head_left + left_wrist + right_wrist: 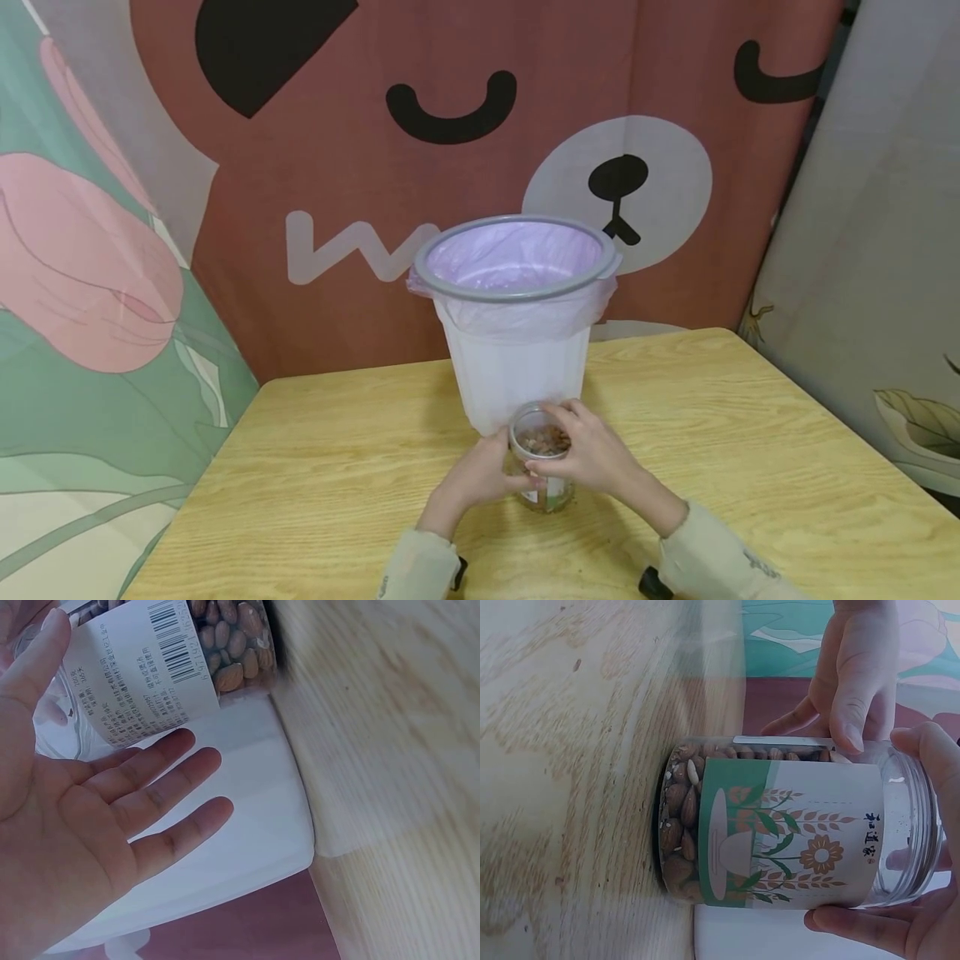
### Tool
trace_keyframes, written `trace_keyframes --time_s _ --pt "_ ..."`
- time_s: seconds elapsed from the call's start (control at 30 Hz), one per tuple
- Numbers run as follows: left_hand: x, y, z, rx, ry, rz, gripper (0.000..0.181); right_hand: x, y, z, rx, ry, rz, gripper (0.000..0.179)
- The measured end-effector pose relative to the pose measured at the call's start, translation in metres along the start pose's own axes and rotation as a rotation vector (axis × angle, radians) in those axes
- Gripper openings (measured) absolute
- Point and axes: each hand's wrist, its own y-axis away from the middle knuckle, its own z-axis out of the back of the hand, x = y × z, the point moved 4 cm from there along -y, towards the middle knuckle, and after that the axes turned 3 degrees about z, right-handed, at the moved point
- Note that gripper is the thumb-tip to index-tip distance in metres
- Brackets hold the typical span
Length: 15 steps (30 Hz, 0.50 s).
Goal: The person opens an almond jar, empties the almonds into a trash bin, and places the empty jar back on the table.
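A clear jar of almonds [555,492] stands upright on the table, just in front of the white bin. In the right wrist view its label [817,832] shows a flower and leaves on white and green. My right hand [596,450] grips the jar around its top rim, thumb on the near side and fingers across the far side. On the other side, my left hand [476,475] has its thumb at the jar, its fingers stretched out alongside. The left wrist view shows that palm [67,840] and a barcode label [142,671] on the jar.
Behind the jar rises a white bin [517,367] with a grey rim and a purple bag liner folded over it. The wooden table [315,467] extends to both sides. Printed curtains [322,167] hang at the back and sides.
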Motion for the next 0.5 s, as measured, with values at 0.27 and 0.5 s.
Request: trace_keyframes --time_s 0.27,0.5 --pt "-0.003 0.002 0.000 -0.031 0.016 -0.021 0.080 0.002 0.002 0.006 -0.054 -0.017 0.020 0.071" --pt "-0.006 0.002 0.001 -0.072 0.020 -0.027 0.080 0.003 0.003 0.012 -0.091 -0.045 0.008 0.071"
